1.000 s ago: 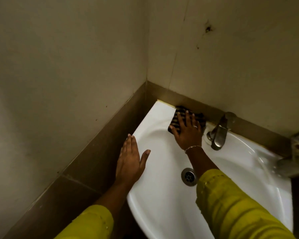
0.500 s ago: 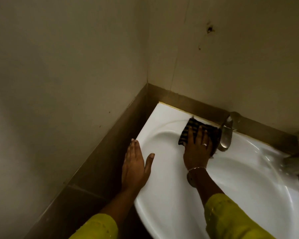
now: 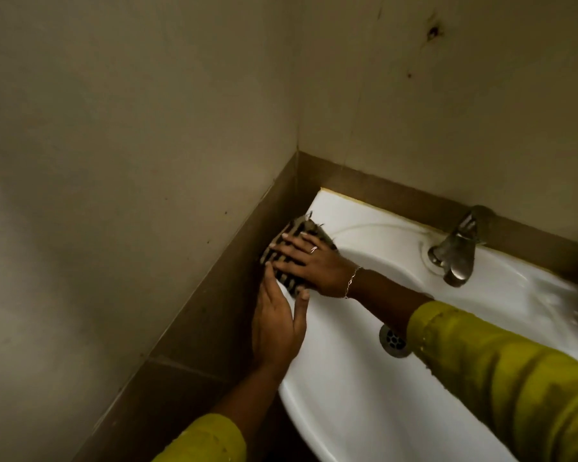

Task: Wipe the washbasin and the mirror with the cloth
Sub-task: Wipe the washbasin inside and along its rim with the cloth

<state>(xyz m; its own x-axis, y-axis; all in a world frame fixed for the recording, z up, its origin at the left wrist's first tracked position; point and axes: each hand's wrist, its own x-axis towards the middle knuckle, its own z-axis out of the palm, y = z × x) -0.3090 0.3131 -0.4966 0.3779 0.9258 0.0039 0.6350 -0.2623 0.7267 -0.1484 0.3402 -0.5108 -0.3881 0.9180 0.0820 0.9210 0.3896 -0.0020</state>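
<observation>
Head view, looking down into a tiled corner. White glazed ceramic washbasin [image 3: 364, 388] filling the lower right, its left rim running along a brown tile band [image 3: 214, 295]. Dark cloth with pale stripes [image 3: 289, 281] spread flat on that left rim, at about nine o'clock from the round metal drain [image 3: 392, 340] and well apart from it. Right hand [image 3: 309, 261] pressed palm-down on the cloth, fingers [image 3: 282, 250] splayed and flat, not curled around anything; thin ring on one finger, slim chain bracelet [image 3: 351, 281] at the wrist. Left hand [image 3: 277, 325] laid on the rim just at six o'clock of the cloth, fingers straight and together, thumb tip touching the cloth's near edge; open, holding nothing. Yellow-green sleeves [image 3: 501, 375] on both forearms, the right one crossing over the bowl and hiding part of the drain. Dull metal tap [image 3: 456, 255] on the back rim at about two o'clock from the cloth, well apart from both hands. Beige wall [image 3: 114, 128] above the tile band, with a dark blotch [image 3: 433, 31] at upper right.
</observation>
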